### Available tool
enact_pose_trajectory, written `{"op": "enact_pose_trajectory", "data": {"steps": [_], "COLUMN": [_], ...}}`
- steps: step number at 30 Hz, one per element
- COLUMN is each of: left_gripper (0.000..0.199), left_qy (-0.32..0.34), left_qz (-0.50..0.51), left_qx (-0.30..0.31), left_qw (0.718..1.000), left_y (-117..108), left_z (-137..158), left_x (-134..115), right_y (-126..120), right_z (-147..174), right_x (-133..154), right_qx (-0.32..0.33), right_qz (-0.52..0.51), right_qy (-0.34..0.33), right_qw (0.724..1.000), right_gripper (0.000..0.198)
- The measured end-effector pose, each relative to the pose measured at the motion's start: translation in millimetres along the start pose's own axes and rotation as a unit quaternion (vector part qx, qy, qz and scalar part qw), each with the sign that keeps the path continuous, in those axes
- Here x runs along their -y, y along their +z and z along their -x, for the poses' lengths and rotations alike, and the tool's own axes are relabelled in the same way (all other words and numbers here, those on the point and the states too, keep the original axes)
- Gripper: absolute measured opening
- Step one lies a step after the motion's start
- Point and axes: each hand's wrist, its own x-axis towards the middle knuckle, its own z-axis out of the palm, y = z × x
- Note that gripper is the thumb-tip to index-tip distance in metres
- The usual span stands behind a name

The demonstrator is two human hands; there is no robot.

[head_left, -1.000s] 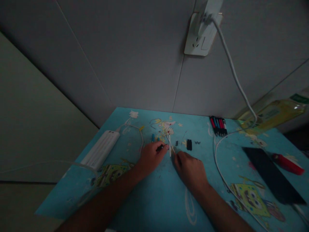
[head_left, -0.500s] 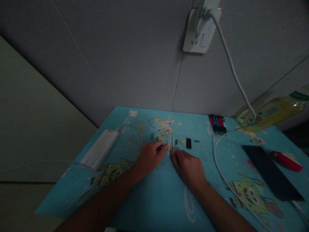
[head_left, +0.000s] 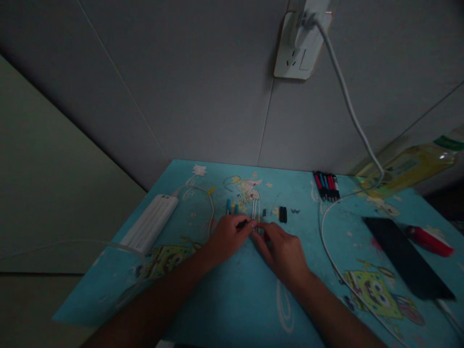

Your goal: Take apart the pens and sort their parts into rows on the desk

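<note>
My left hand [head_left: 229, 237] is closed around a small black tube-like piece [head_left: 241, 224], which pokes out between thumb and fingers. My right hand [head_left: 284, 249] is pinched, its fingertips meeting those of my left hand; what it grips is too small to make out. A bit of red shows beneath its curled fingers. Just beyond the fingertips lie thin white pen refills [head_left: 255, 208]. Two short blue pen parts [head_left: 228, 206] are behind my left hand. Black cylindrical pieces [head_left: 282, 214] and small dark springs [head_left: 295, 211] lie beyond my right hand.
Several finished-looking pens [head_left: 326, 186] lie in a row at the back right, near a tipped yellow bottle [head_left: 409, 166]. A white power strip [head_left: 150, 223] is at left. To the right are a dark flat panel [head_left: 408, 258], a red object [head_left: 431, 241] and a white cable [head_left: 328, 246].
My right hand has shifted left and its fingertips have come together with my left hand's. The left hand stays nearly in place, still holding the black piece.
</note>
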Motion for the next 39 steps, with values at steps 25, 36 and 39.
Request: {"op": "enact_pose_trajectory", "data": {"steps": [25,36,39], "left_gripper": [0.027,0.031,0.03], "left_qy": [0.113,0.102,0.108], "left_qz": [-0.431,-0.433,-0.43], "left_qx": [0.044,0.089,0.094], "left_qw": [0.894,0.891,0.891], "left_y": [9,15,16], "left_z": [8,6,7], "left_x": [-3,-1,0], "right_y": [-6,-6,-7], "right_z": [-21,-21,-20], "right_x": [-34,-33,-31], "right_qx": [0.041,0.072,0.074], "right_qz": [0.22,0.262,0.259], "right_qy": [0.093,0.088,0.083], "right_qw": [0.97,0.958,0.959], "right_gripper": [0.037,0.035,0.035]}}
